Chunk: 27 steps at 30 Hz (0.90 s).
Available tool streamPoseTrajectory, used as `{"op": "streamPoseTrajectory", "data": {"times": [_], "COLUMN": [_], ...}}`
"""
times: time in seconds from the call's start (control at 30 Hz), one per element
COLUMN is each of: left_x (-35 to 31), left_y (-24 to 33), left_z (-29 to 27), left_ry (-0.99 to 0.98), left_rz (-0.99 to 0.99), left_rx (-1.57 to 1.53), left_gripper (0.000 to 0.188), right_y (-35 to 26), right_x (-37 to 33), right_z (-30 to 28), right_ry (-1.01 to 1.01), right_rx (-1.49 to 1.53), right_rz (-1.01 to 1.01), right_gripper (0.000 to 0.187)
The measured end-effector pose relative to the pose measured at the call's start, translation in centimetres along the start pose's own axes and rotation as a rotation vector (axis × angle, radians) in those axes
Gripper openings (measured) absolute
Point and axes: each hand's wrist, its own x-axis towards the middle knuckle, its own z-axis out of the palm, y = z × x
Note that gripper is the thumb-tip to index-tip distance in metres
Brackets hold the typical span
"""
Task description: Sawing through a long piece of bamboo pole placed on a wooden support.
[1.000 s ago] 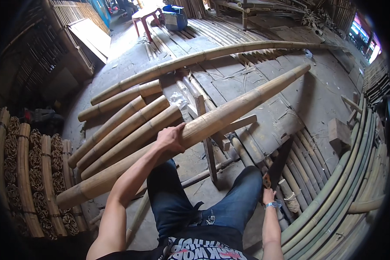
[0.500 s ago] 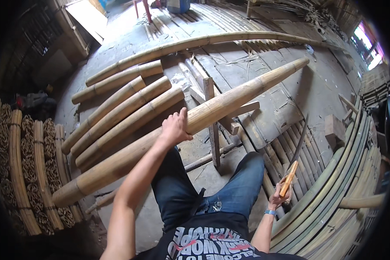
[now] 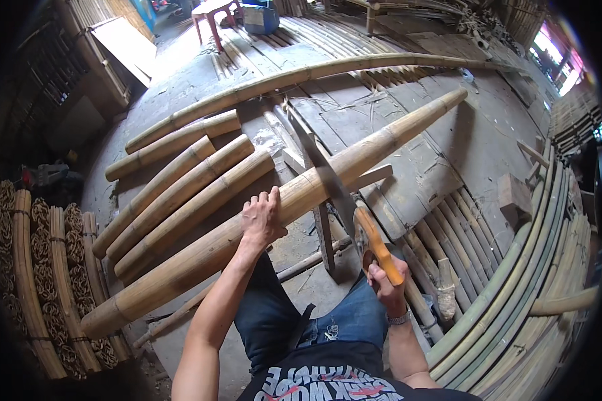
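A thick bamboo pole point(image 3: 194, 266) slants up from the lower left to the upper right, propped across a wooden stand point(image 3: 324, 237). My left hand point(image 3: 261, 219) is closed over its top, pressing it, with the thumb along the near side. In my right hand point(image 3: 386, 281), the fingers are wrapped round the orange handle of a hand saw point(image 3: 378, 247). The saw's blade point(image 3: 338, 195) lies across the pole, just right of my left hand. Whether its teeth have bitten into the bamboo I cannot tell.
Several cut bamboo lengths point(image 3: 201, 189) lie at the left, and a long pole point(image 3: 274, 81) stretches behind them. Bundled bamboo strips point(image 3: 27, 254) stand at the far left. Green bamboo strips point(image 3: 488, 301) curve along the right, near a wooden block point(image 3: 515, 197). A red stool point(image 3: 214, 15) stands far back.
My right hand has brought the saw up and left from beside my knee, and its blade now crosses the pole. My left hand stays on the pole. The view has shifted slightly.
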Motion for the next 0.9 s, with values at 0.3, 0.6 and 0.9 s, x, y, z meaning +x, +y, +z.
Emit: {"op": "streamPoseTrajectory", "data": {"times": [0.3,0.6,0.9], "left_x": [0.4,0.6,0.8], "left_y": [0.1,0.6,0.2], "left_z": [-0.2,-0.4,-0.4], "left_ry": [0.006,-0.064,-0.070], "left_rz": [0.042,-0.014,-0.050], "left_rx": [-0.016,-0.003,-0.060], "left_gripper": [0.106,0.105,0.105], "right_y": [-0.6,0.0,-3.2], "right_x": [-0.3,-3.8,-7.2], "right_z": [-1.0,-3.6,-6.4], "right_ry": [-0.093,0.023,-0.147], "right_rx": [0.027,-0.219,-0.295], "right_rz": [0.063,-0.029,-0.082], "right_gripper": [0.021,0.018,0.029]}}
